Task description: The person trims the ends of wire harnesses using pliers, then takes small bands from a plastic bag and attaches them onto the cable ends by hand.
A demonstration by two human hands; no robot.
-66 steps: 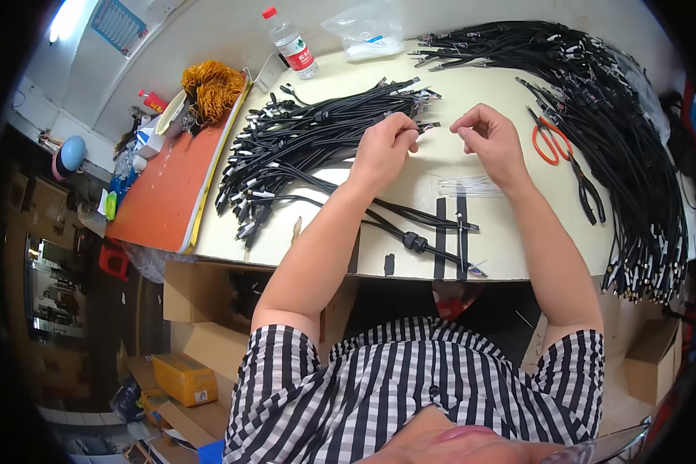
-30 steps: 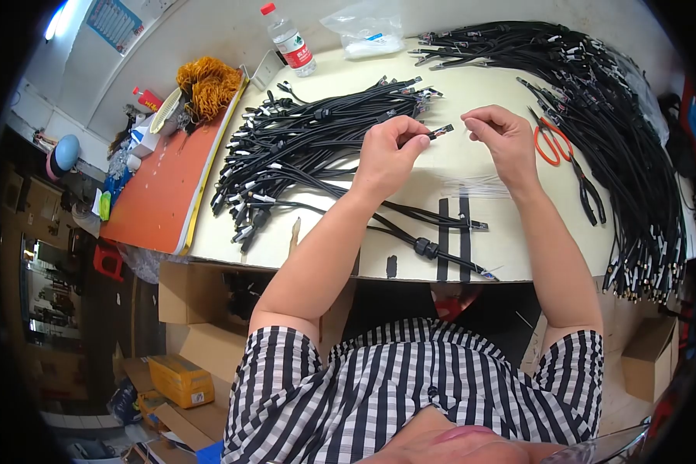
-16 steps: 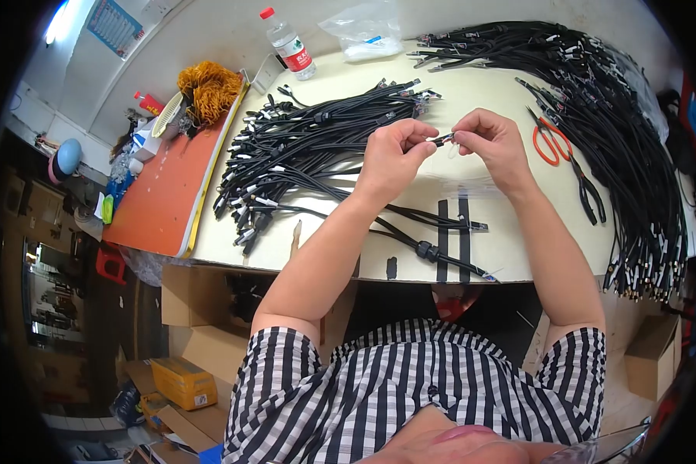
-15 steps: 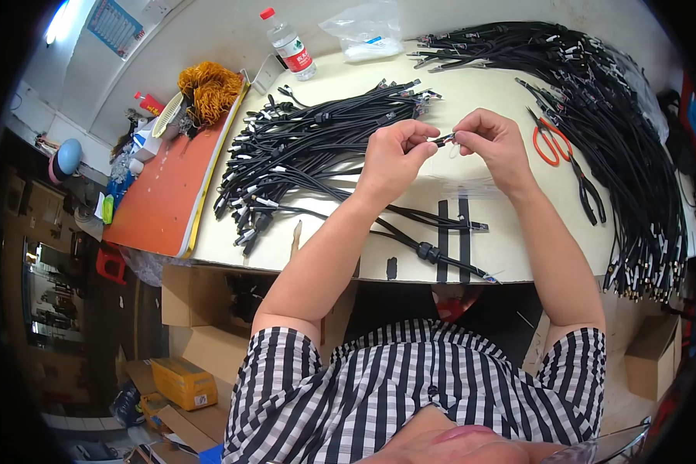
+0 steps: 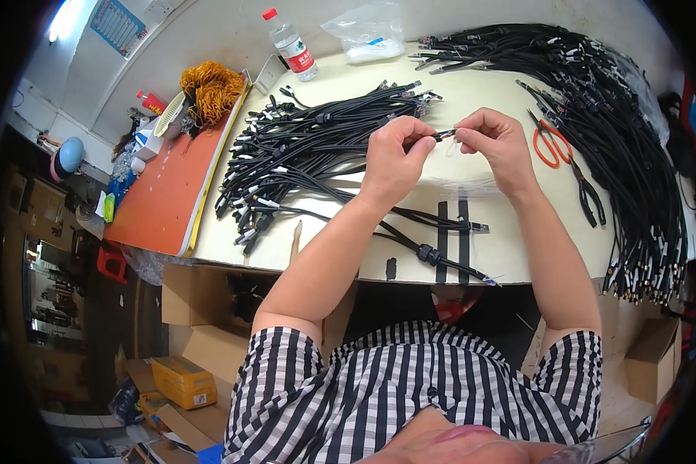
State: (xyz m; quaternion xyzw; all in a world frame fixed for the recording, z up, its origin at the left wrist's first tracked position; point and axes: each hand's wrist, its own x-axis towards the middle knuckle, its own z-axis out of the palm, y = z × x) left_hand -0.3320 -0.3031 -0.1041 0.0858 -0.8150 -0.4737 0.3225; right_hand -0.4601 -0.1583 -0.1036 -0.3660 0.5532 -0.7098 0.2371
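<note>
My left hand (image 5: 394, 155) is closed in a pinch on a black cable (image 5: 442, 136), close to its end. My right hand (image 5: 496, 145) faces it, thumb and forefinger pressed together on the thin wires at the cable's tip. Fine pale strands hang beneath the right fingertips. Below the hands, a cable with a thick black connector (image 5: 428, 253) lies on the table, its tip near the front edge. Left of my hands spreads a heap of black cables (image 5: 309, 127) with white-marked ends.
Red-handled scissors (image 5: 551, 143) and black-handled pliers (image 5: 589, 197) lie to the right, beside a large bundle of black cables (image 5: 634, 170). At the back stand a water bottle (image 5: 295, 54) and a clear plastic bag (image 5: 367, 39). An orange board (image 5: 162, 185) lies on the left.
Both hands stay almost in place over the table. The fingers have shifted slightly at the cable's end, and a little more of its tip shows between them.
</note>
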